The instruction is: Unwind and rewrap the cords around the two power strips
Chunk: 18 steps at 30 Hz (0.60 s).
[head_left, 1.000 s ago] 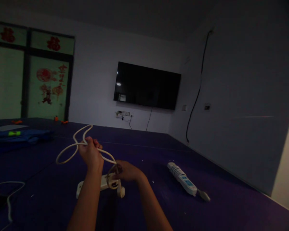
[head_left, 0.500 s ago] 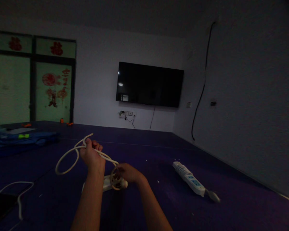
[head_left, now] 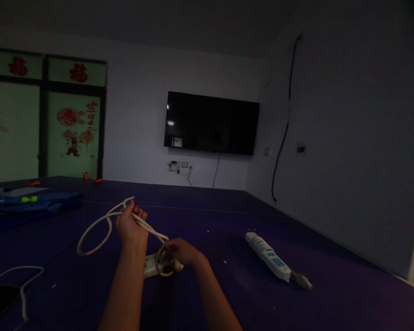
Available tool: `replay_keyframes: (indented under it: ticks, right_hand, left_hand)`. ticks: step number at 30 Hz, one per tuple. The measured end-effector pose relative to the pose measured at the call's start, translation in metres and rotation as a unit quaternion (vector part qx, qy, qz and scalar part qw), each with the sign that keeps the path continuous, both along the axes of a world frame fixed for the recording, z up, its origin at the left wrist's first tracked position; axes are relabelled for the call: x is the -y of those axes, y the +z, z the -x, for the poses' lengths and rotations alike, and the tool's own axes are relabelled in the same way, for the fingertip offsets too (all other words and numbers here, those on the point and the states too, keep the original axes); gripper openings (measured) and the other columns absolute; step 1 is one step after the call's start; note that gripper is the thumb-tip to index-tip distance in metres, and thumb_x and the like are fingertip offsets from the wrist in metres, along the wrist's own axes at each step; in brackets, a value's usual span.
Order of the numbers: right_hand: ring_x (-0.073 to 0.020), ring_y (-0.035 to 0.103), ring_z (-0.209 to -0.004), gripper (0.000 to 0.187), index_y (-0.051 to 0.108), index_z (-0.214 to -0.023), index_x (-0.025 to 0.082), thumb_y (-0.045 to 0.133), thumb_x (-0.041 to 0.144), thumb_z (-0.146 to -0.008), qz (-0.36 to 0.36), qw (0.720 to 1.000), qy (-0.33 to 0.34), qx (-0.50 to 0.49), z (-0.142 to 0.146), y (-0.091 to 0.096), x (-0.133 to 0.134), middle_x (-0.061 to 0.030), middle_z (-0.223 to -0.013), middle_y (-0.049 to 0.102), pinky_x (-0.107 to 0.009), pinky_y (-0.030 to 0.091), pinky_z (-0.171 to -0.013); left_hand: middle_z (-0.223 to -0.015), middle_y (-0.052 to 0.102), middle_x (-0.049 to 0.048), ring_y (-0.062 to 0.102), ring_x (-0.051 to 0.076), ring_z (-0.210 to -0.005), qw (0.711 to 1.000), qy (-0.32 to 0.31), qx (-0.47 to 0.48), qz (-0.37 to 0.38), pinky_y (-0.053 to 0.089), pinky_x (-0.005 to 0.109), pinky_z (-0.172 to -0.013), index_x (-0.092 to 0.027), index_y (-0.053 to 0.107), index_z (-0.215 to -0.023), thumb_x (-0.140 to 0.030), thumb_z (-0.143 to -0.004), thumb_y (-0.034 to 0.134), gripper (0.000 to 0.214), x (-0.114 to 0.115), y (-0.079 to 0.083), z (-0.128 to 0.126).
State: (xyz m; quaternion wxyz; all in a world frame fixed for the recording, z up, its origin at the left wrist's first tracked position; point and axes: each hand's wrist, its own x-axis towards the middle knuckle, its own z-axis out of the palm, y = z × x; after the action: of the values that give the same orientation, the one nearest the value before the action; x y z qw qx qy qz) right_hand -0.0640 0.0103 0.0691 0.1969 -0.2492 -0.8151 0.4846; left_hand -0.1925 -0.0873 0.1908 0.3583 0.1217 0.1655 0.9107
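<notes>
A white power cord point(head_left: 100, 225) loops out to the left of my left hand point(head_left: 133, 225), whose fingers are closed around it above the purple surface. From there the cord runs down to my right hand point(head_left: 182, 252), closed on it beside several small coils. Below both hands lies a white power strip point(head_left: 151, 266), partly hidden by my left forearm and the coils. Further right rests a second power strip point(head_left: 269, 257) with blue socket panels, its own cord wound around one end and the plug sticking out at the other.
Blue cloth point(head_left: 51, 204) with a bright green item point(head_left: 29, 199) lies at left. A white cable point(head_left: 22, 289) curves by a dark object at lower left. Small orange things point(head_left: 86, 176) sit near the glass doors. A television point(head_left: 212, 123) hangs on the far wall; a black cable point(head_left: 286, 124) dangles at right.
The view has shifted slightly. Both hands keep hold of the cord in nearly the same places, and the second power strip has not moved.
</notes>
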Motion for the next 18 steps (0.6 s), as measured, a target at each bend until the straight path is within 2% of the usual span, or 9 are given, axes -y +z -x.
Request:
replay_keyframes:
  ticks: [5,8,13,16,18]
  right_hand:
    - [-0.0132,0.061,-0.069,0.038,0.072,-0.085,0.016,0.046,0.0,-0.063,0.002,1.0,-0.002,0.0,-0.001,-0.001,0.0,-0.0004,-0.072,0.065,-0.026,0.046,-0.07]
    - [-0.0125,0.06,-0.069,0.03,0.071,-0.085,0.016,0.052,0.003,-0.065,0.019,1.0,0.005,0.0,0.0,-0.002,0.001,0.0,-0.072,0.065,-0.024,0.045,-0.069]
    - [-0.0121,0.059,-0.069,0.012,0.069,-0.079,0.014,0.062,0.022,-0.073,0.079,0.997,0.017,0.022,0.004,-0.011,0.003,-0.0007,-0.073,0.064,-0.024,0.045,-0.071]
    - [-0.0127,0.059,-0.069,0.034,0.068,-0.078,0.012,0.06,0.045,-0.078,0.123,0.992,0.02,0.019,0.004,-0.015,0.006,-0.0029,-0.073,0.064,-0.025,0.045,-0.07]
    - [-0.0121,0.058,-0.068,0.039,0.067,-0.078,0.013,0.065,0.051,-0.072,0.125,0.991,0.046,0.023,0.002,-0.013,0.009,-0.0022,-0.073,0.063,-0.023,0.044,-0.067]
  left_hand:
    - [-0.041,0.035,-0.0086,0.026,0.004,-0.033,0.999,-0.028,0.01,-0.022,0.02,0.018,-0.036,-0.018,0.035,-0.057,-0.018,-0.079,0.053,0.028,0.005,0.003,0.001]
    - [-0.037,0.03,-0.0091,0.023,0.005,-0.032,0.999,-0.014,-0.015,-0.039,0.018,0.019,-0.035,-0.019,0.032,-0.055,-0.026,-0.08,0.055,0.035,0.007,0.004,0.001]
    - [-0.034,0.027,-0.0088,0.021,0.005,-0.031,0.999,0.014,-0.032,-0.041,0.016,0.02,-0.035,-0.019,0.027,-0.052,-0.037,-0.081,0.056,0.044,0.012,0.006,0.003]
    - [-0.034,0.027,-0.0081,0.021,0.006,-0.032,0.998,0.02,-0.039,-0.054,0.017,0.02,-0.035,-0.019,0.025,-0.051,-0.037,-0.084,0.051,0.045,0.015,0.007,0.006]
    - [-0.034,0.027,-0.0078,0.02,0.006,-0.032,0.997,0.023,-0.037,-0.059,0.018,0.021,-0.035,-0.019,0.026,-0.051,-0.036,-0.086,0.048,0.044,0.017,0.007,0.007]
